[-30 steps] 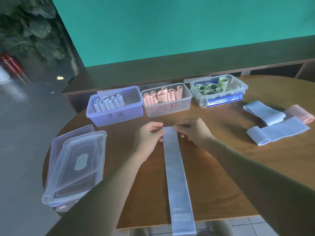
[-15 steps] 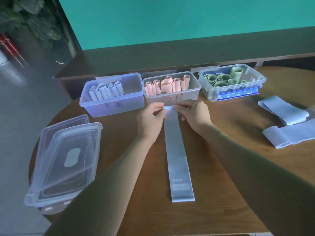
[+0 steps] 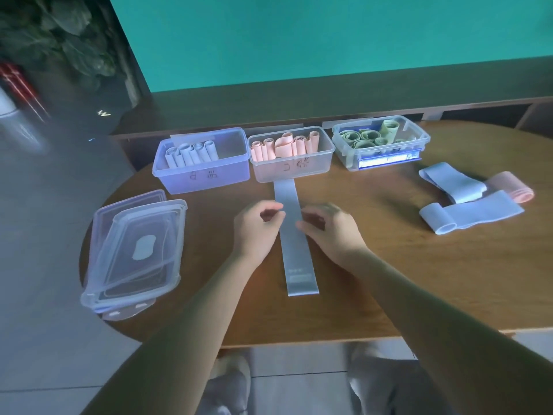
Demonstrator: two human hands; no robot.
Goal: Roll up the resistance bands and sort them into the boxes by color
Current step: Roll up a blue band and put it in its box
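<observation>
Your two hands sat either side of a pale blue band [image 3: 294, 235] that lay flat and unrolled on the round wooden desk [image 3: 389, 280], its far end touching the front of the middle box [image 3: 291, 167]. Your left hand [image 3: 254, 232] rested at the band's left edge with fingers loosely curled, and its grip seemed to hold nothing; whether the fingertips touched the band could not be told. Your right hand [image 3: 330, 232] lay at the right edge, fingers bent, its grip likewise closed on nothing visible.

Along the far side stood three open boxes: the left box [image 3: 203, 178] held blue rolls, the middle box pink rolls, the right box [image 3: 381, 157] green rolls. At the desk's right lay two more blue bands [image 3: 478, 214] and a pink band [image 3: 514, 190], unsorted. Stacked clear lids [image 3: 134, 250] sat at the left edge.
</observation>
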